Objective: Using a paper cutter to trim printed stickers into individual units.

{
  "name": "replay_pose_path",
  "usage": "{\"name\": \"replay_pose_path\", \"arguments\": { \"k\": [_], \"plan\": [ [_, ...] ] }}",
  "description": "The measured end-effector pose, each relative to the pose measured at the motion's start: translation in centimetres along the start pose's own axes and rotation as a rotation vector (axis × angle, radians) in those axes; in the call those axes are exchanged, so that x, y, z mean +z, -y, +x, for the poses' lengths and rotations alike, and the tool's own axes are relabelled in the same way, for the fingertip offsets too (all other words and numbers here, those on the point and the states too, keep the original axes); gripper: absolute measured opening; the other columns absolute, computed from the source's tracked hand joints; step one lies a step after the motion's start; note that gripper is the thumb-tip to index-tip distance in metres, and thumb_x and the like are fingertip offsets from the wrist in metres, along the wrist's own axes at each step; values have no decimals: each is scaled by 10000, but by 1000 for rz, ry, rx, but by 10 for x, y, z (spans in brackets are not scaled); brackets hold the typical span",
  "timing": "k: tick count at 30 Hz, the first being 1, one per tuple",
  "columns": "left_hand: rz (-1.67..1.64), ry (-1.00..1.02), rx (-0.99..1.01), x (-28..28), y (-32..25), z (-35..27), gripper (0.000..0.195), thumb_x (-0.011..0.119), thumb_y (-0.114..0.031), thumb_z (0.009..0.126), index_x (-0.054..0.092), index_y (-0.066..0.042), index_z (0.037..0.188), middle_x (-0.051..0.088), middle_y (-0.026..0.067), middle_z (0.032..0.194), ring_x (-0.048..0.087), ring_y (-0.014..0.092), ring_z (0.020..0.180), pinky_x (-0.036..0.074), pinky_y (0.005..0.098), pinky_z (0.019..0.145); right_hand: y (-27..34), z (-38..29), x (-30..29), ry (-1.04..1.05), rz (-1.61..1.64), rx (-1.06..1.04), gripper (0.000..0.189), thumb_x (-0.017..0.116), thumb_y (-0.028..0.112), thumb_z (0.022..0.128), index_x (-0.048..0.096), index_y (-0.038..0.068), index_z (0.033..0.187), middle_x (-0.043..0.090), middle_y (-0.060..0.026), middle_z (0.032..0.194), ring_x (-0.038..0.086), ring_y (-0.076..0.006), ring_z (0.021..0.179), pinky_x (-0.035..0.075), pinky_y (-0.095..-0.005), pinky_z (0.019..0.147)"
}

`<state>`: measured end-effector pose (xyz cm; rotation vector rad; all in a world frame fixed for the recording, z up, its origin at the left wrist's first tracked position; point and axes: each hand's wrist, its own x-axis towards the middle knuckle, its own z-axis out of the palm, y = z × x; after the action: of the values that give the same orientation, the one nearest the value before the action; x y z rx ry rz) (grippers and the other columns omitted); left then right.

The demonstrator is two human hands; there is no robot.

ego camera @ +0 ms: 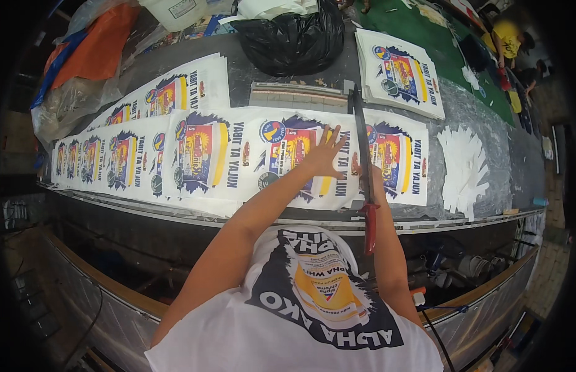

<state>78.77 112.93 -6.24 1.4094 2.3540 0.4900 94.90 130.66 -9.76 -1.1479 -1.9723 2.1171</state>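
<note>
My left hand (324,156) lies with fingers spread on a printed white sheet (255,139). My right hand (370,174) is at the sheet's edge, partly hidden beneath the raised arm of a guillotine paper cutter (361,144) with a red handle (370,230); its grip cannot be made out. A printed sheet (420,135) lies to the right of the cutter arm. Overlapping printed sheets (146,144) stretch away to the left. A pile of narrow white strips (462,169) lies at the right.
A stack of printed sheets (397,69) lies at the back right, and another (209,76) at the back left. A black plastic bag (290,44) and a white bucket (176,14) stand behind. The table's metal edge (427,227) runs before me. A person (506,42) is at the far right.
</note>
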Motion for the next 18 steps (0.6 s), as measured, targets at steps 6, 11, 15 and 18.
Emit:
{"name": "replay_pose_path", "arguments": {
  "k": [6, 11, 15, 18],
  "plan": [
    [167, 200, -180, -25, 39, -17, 1352, 815, -702, 541, 163, -196, 1611, 13, 111, 1686, -33, 436, 1528, 78, 788, 1101, 4, 4, -135, -381, -153, 72, 95, 758, 138, 839, 710, 56, 848, 554, 48, 622, 449, -51, 488, 317, -245, 438],
    [155, 122, -152, -44, 59, -24, 1362, 807, -730, 542, 147, -208, 1613, 4, 90, 1689, -28, 449, 1524, 92, 802, 1089, -1, -1, -241, -516, -188, 117, 116, 759, 155, 819, 712, 50, 835, 589, 14, 631, 491, -83, 497, 358, -268, 447],
    [231, 248, -214, -38, 44, -4, 1377, 794, -757, 547, 114, -217, 1616, -26, 75, 1689, -51, 428, 1528, 71, 808, 1085, 6, 10, -249, -611, -632, -124, 193, 749, 180, 836, 700, -7, 838, 616, -30, 614, 589, -161, 588, 464, -341, 550],
    [247, 281, -232, -39, 39, 15, 1380, 815, -740, 532, 110, -253, 1614, -36, 54, 1690, -56, 421, 1529, 90, 868, 1019, 45, -6, -220, -701, -858, -329, 388, 750, 273, 877, 631, -10, 1116, 677, -104, 874, 622, -194, 661, 498, -359, 638]
  ]
}}
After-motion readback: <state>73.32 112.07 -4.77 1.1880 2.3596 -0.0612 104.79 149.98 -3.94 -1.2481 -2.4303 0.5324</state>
